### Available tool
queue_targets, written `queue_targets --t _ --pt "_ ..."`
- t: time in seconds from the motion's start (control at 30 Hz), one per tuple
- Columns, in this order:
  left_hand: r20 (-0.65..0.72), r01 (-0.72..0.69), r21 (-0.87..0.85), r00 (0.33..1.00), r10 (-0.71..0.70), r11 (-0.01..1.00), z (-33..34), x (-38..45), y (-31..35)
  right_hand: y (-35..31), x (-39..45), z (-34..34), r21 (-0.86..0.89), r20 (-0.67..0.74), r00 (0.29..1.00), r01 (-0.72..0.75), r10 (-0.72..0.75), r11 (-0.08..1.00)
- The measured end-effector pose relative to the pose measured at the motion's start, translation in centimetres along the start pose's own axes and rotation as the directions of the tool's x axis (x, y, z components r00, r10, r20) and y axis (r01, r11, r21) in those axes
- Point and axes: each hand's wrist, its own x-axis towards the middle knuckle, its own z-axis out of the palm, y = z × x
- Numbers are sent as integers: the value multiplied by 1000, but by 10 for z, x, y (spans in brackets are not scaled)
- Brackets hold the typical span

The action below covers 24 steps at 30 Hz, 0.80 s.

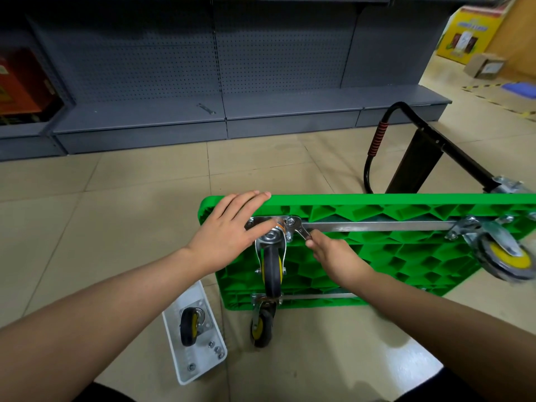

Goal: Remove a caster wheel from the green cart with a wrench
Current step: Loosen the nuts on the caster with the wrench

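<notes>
The green cart (406, 262) lies upside down on the tiled floor, its ribbed underside facing me. A black and yellow caster wheel (272, 269) stands on a metal plate at the cart's near left corner. My left hand (232, 227) rests flat on the cart's corner and over that plate, fingers straight. My right hand (333, 256) grips the handle of a silver wrench (300, 230), whose head sits on a bolt at the plate's right side. Another caster (262, 326) hangs at the cart's front edge, and a further one (504, 256) sits at the right.
A white tray (177, 355) on the floor at my left holds a loose caster (191, 324) and several nuts. The cart's black folded handle (412, 152) lies behind it. Grey pegboard shelving (203, 68) runs along the back, with a second wrench (206, 108) on its base shelf.
</notes>
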Motion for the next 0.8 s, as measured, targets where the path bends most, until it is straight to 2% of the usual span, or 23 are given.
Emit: queue_targets --t 0.17,0.8 --pt "-11 4 -11 1000 -4 1000 1 0 0 -1 -1 -2 10 22 1000 -11 11 1000" --pt "-41 2 -44 999 -4 999 3 -1 -2 -8 -2 -20 -138 78 996 -34 45 990"
